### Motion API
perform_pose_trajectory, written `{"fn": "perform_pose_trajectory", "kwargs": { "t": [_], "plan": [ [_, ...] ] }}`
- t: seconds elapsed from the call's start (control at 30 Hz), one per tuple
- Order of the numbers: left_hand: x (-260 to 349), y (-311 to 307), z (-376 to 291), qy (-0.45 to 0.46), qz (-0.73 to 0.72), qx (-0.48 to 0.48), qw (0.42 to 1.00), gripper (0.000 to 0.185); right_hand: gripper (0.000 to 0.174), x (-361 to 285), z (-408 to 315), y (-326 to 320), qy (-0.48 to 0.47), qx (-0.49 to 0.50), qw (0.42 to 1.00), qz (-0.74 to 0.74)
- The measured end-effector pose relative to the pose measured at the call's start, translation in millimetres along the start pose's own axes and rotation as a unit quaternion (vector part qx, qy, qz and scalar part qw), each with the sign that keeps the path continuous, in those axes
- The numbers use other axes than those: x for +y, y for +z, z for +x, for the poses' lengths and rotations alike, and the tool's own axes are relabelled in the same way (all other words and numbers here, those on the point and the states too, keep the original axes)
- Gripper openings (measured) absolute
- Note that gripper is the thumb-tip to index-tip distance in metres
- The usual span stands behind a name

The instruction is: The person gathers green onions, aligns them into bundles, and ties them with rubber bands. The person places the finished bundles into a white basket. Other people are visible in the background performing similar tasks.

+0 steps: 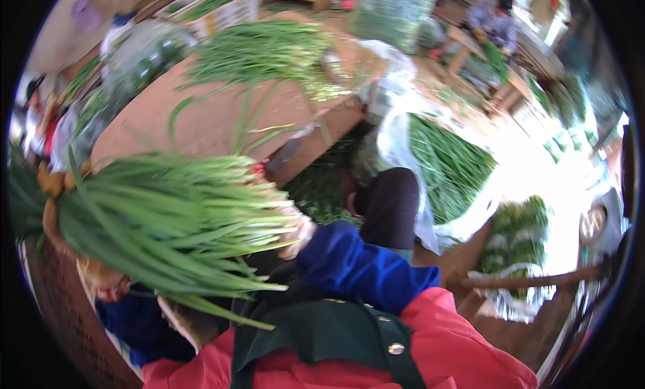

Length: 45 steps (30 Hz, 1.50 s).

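Observation:
A large bunch of garlic chives (pixel 166 212) lies across my view above the lap, leaves to the left and pale stem ends to the right. My left hand (pixel 93 268) grips it around the leaf end, with fingertips showing over the far side. At the pale ends is my right hand (pixel 298 233), holding the bunch; most of its fingers are hidden behind the stems. Beyond the bunch stands a brown tabletop (pixel 146 119). A second pile of chives (pixel 262 49) rests on its far part, with loose leaves trailing toward me.
To the right, an open clear plastic bag (pixel 398 122) holds long green leaves (pixel 448 167). Packed greens (pixel 519 233) lie beyond a wooden stick (pixel 534 280). Filled bags (pixel 146 61) and a white crate (pixel 227 16) stand at the back left. A person (pixel 494 23) sits far right, another (pixel 38 122) far left.

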<state>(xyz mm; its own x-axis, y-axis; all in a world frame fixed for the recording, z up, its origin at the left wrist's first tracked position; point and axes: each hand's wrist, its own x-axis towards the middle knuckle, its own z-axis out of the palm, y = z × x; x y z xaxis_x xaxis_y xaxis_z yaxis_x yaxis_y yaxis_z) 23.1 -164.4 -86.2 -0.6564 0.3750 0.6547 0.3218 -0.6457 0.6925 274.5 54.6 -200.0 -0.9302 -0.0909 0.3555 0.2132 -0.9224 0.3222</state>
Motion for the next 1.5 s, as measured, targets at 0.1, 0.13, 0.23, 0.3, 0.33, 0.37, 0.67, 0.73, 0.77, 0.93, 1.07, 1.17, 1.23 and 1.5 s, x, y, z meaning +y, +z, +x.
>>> {"fn": "perform_pose_trajectory", "kwargs": {
  "t": [0.1, 0.13, 0.23, 0.3, 0.33, 0.37, 0.67, 0.73, 0.77, 0.93, 1.07, 1.17, 1.23, 1.5],
  "plan": [
    [24.3, 40.9, 11.7, -0.084, -0.222, -0.086, 0.968, 0.047, 0.053, 6.8, 6.2, 17.9, 0.054, -0.021, 0.989, 0.137],
    [27.8, 37.7, 8.7, -0.088, -0.256, -0.104, 0.957, 0.045, 0.053, 23.1, 20.2, 17.2, -0.140, 0.072, 0.978, -0.136],
    [33.7, 32.6, 1.3, -0.089, -0.251, -0.017, 0.964, 0.039, 0.050, 2.8, 41.3, -11.9, 0.002, -0.014, 0.998, -0.054],
    [29.1, 32.6, -4.8, -0.119, -0.249, -0.001, 0.961, 0.038, 0.050, 10.1, 31.3, 3.0, -0.129, 0.108, 0.965, -0.203],
    [29.1, 30.9, -4.8, -0.125, -0.258, -0.017, 0.958, 0.037, 0.049, 11.3, 27.0, -1.8, -0.174, 0.094, 0.956, -0.214],
    [33.4, 28.6, -6.7, -0.131, -0.265, -0.027, 0.955, 0.036, 0.048, 22.6, 27.3, 10.7, -0.217, 0.138, 0.918, -0.303],
    [27.0, -18.3, -0.7, -0.004, -0.295, -0.059, 0.954, 0.045, 0.042, -39.6, -58.0, 6.1, -0.178, 0.381, 0.568, -0.707],
    [26.8, -14.5, -4.7, 0.010, -0.363, -0.040, 0.931, 0.048, 0.034, -58.9, -80.9, -11.8, -0.016, 0.358, 0.215, -0.908],
    [23.2, -8.8, -6.0, 0.009, -0.364, -0.044, 0.930, 0.047, 0.033, -68.5, -94.3, -24.1, 0.068, 0.274, -0.005, -0.959],
    [24.8, 5.1, -8.2, 0.005, -0.354, -0.044, 0.934, 0.044, 0.015, -47.2, -76.1, -28.1, -0.147, 0.254, 0.267, -0.918],
    [22.8, 4.9, -6.1, 0.014, -0.345, -0.081, 0.935, 0.048, 0.008, -7.3, -30.3, 29.6, -0.226, 0.289, 0.437, -0.821],
    [11.8, 13.5, -4.3, 0.009, -0.356, -0.084, 0.931, 0.049, 0.010, 2.6, -0.6, 62.9, -0.273, 0.178, 0.396, -0.858],
    [15.8, 16.5, -2.7, -0.004, -0.347, -0.075, 0.935, 0.047, 0.015, 10.5, 17.9, 76.1, -0.275, 0.195, 0.410, -0.847],
    [10.8, 33.7, 1.7, -0.028, -0.369, -0.093, 0.924, 0.049, 0.037, 22.2, 99.2, 109.0, -0.126, 0.026, 0.264, -0.956]
  ]
}}
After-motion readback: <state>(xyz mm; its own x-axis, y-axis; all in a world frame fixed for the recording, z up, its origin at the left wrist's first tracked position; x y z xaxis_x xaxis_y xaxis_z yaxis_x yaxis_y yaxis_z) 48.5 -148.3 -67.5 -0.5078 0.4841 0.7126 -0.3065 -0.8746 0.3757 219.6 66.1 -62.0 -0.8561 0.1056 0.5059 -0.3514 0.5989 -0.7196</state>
